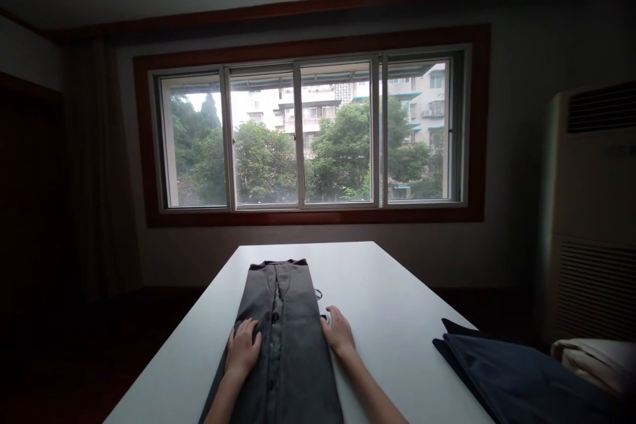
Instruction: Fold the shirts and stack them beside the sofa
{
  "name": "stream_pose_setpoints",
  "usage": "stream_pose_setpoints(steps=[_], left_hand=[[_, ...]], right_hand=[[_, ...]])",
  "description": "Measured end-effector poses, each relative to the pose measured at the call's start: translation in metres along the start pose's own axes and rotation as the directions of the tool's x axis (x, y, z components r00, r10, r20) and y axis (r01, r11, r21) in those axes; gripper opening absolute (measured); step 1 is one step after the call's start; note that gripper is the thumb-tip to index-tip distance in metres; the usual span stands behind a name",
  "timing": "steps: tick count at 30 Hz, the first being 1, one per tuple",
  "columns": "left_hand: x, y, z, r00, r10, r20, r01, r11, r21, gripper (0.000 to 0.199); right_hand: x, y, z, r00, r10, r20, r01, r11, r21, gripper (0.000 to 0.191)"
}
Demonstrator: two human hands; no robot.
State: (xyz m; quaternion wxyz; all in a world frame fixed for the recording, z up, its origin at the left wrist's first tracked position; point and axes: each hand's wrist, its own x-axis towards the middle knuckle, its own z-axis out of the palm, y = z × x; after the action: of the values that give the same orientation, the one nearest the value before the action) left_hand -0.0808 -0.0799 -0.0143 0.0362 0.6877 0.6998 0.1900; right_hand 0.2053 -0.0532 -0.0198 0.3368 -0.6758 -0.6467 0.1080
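A dark grey garment (303, 358) with a buttoned front lies lengthwise on the white table (392, 318), its sides folded into a long narrow shape. Its collar end points toward the window, and the near end runs out of view. My left hand (242, 348) rests on the garment's left side, palm down with fingers a little apart. At the right edge is my right hand (338, 331), its fingers stretched forward and its thumb at the fabric. A small dark bit of cloth shows by that thumb. A thin dark loop (318, 293) sticks out from the garment's right edge, beyond my right hand.
Dark blue folded cloth (517, 371) lies over the table's right edge, with beige cloth (591, 358) beside it. A tall floor-standing air conditioner (591, 212) stands at the right. Behind the table's far edge is a wide window (298, 139); a curtain (102, 172) hangs at left.
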Motion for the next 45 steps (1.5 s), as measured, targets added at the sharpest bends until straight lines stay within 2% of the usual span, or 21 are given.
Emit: stream_pose_setpoints(steps=[4,8,14,17,21,25,29,31,33,36,39,42,45], left_hand=[[-0.002,-0.003,0.002,0.999,0.005,-0.036,-0.006,0.999,-0.032,0.044],[-0.007,-0.003,0.0,0.993,0.059,-0.099,-0.065,0.996,-0.062,0.04],[-0.02,0.015,-0.014,0.981,0.099,-0.165,-0.107,0.993,-0.039,0.028],[-0.028,0.03,-0.017,0.99,0.114,-0.08,-0.117,0.993,-0.031,0.029],[-0.037,0.053,-0.023,0.996,0.07,0.046,-0.074,0.993,0.092,0.042],[-0.05,0.074,-0.049,0.981,-0.013,0.195,-0.026,0.98,0.196,0.06],[-0.074,0.081,-0.079,0.931,-0.096,0.353,-0.008,0.959,0.282,0.081],[-0.083,0.07,-0.094,0.923,-0.097,0.373,-0.012,0.96,0.279,0.082],[-0.085,0.043,-0.112,0.94,-0.08,0.333,0.007,0.976,0.216,0.072],[-0.076,-0.022,-0.142,0.971,-0.091,0.222,0.089,0.996,0.019,0.049],[-0.065,-0.095,-0.166,0.966,-0.171,0.193,0.202,0.967,-0.157,0.042],[-0.064,-0.146,-0.173,0.946,-0.209,0.246,0.276,0.919,-0.281,0.038],[-0.073,-0.167,-0.165,0.902,-0.285,0.324,0.39,0.861,-0.326,0.039]], right_hand=[[-0.001,0.012,0.004,0.999,0.028,-0.046,-0.019,0.98,0.196,0.038],[-0.002,0.023,0.007,0.997,0.047,-0.056,-0.021,0.913,0.407,0.03],[-0.004,0.027,0.01,0.995,0.009,-0.099,0.036,0.894,0.446,0.023],[-0.004,0.026,0.011,0.994,-0.001,-0.107,0.049,0.892,0.448,0.022],[-0.004,0.026,0.009,0.995,-0.005,-0.1,0.048,0.895,0.443,0.024],[-0.004,0.028,0.009,0.996,-0.01,-0.086,0.047,0.901,0.432,0.025],[-0.004,0.028,0.01,0.997,-0.011,-0.081,0.045,0.9,0.434,0.026],[-0.004,0.027,0.01,0.997,-0.009,-0.077,0.041,0.901,0.432,0.026],[-0.004,0.026,0.009,0.997,-0.008,-0.076,0.04,0.901,0.433,0.026],[-0.003,0.025,0.008,0.997,-0.007,-0.073,0.038,0.898,0.438,0.027],[-0.003,0.025,0.009,0.998,0.002,-0.062,0.025,0.903,0.428,0.028],[-0.002,0.027,0.012,0.998,0.02,-0.056,0.005,0.908,0.419,0.027],[-0.001,0.028,0.014,0.998,0.032,-0.048,-0.008,0.905,0.426,0.027]])
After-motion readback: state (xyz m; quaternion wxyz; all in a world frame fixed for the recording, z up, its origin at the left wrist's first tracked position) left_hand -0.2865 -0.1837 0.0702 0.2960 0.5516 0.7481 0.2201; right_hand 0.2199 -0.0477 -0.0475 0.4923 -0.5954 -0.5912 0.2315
